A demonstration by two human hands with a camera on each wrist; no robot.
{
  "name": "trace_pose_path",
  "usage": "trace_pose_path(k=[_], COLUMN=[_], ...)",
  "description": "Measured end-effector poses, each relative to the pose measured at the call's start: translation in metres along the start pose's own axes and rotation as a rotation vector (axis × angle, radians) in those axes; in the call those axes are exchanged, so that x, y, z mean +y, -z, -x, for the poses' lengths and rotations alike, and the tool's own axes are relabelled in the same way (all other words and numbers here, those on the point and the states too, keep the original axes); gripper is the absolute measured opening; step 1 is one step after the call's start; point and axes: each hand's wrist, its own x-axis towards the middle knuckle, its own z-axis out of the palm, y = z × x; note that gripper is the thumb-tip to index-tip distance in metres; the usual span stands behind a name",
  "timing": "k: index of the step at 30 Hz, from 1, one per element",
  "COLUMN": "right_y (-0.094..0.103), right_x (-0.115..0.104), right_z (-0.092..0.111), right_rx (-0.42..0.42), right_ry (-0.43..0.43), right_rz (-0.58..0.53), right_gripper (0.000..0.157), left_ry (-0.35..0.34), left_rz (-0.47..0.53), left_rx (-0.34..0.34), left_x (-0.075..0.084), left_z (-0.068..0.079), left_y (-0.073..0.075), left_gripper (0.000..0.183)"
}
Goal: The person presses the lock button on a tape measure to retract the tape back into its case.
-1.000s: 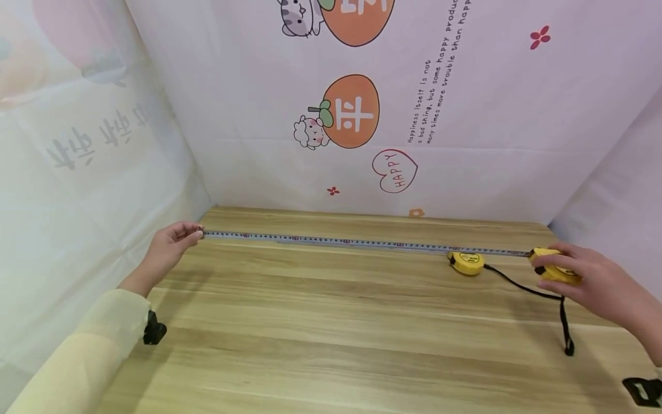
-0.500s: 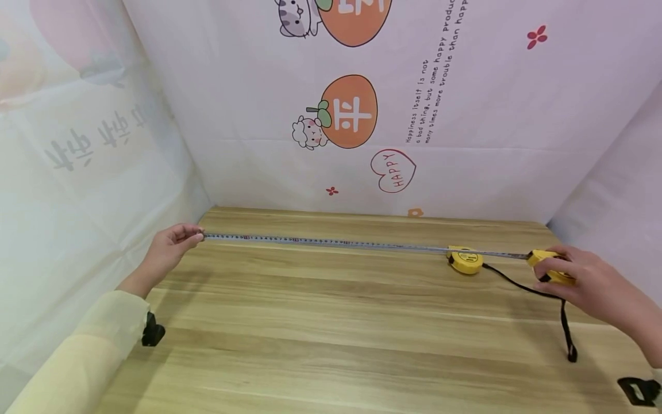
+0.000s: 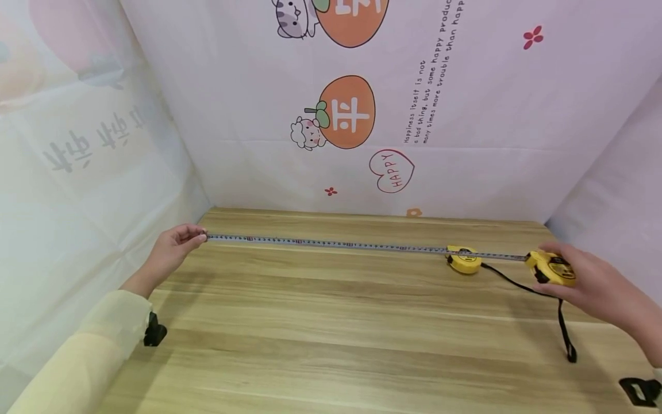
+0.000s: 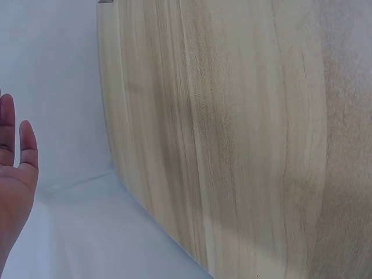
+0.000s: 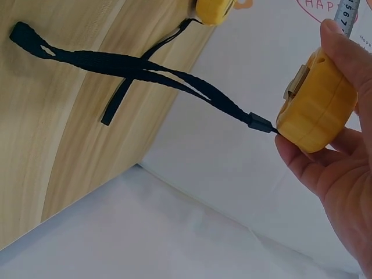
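Note:
My left hand (image 3: 168,253) pinches the end of a metal tape blade (image 3: 320,243) between thumb and finger. Numbered side showing, the blade stretches rightward above the table to a yellow tape measure (image 3: 550,269). My right hand (image 3: 602,279) grips that case. In the right wrist view, thumb and fingers wrap the yellow case (image 5: 317,104), and a black wrist strap (image 5: 110,63) hangs from it. A second yellow tape measure (image 3: 464,263) lies on the table, overlapped by the blade in the head view. Only part of my left hand (image 4: 14,180) appears in its wrist view; its pinch is out of frame there.
The wood-grain table (image 3: 331,333) ends at a white printed cloth wall (image 3: 465,178) at the back. Cloth also hangs on the left side (image 3: 103,190) and the right side (image 3: 615,184). The second tape measure's own black strap (image 5: 119,99) trails on the table.
My right hand has turned the case, so its labelled face shows. The blade sagged out of line and twisted, then came back numbers up, now crossing the second tape measure. My left hand barely moved.

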Motion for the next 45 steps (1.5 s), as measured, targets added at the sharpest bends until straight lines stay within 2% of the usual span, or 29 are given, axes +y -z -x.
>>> trace_pose_path(k=[2,5,12,21,34,45], right_y=[0.0000,-0.0005,-0.0015,0.0016,0.0025,0.0023], right_x=[0.0002,0.0017,0.0033,0.0006,-0.0017,0.0026], right_z=[-0.0010,-0.0016,-0.0003,-0.0008,0.0001,-0.0003], right_rx=[-0.017,-0.007,0.057,0.083,0.054,-0.002], right_ry=[-0.027,-0.020,0.022,0.023,-0.068,-0.172], right_rz=[-0.011,-0.011,0.025,0.038,0.026,-0.083], right_gripper=[0.079,0.082,0.074,0.070,0.076,0.078], left_ry=[0.004,0.009,0.017,0.010,0.001,0.003], left_rz=[0.001,0.002,0.000,0.015,0.025,0.026], left_rx=[-0.002,-0.008,-0.016,-0.015,-0.011,-0.004], left_x=[0.0002,0.0008,0.0014,0.0012,0.0005,0.0017], left_z=[0.0001,0.0002,0.0001,0.0012,0.0020,0.0029], left_y=[0.0002,0.0001,0.0002,-0.0006,-0.0010,-0.0011], left_gripper=[0.041,0.041,0.041,0.039,0.040,0.039])
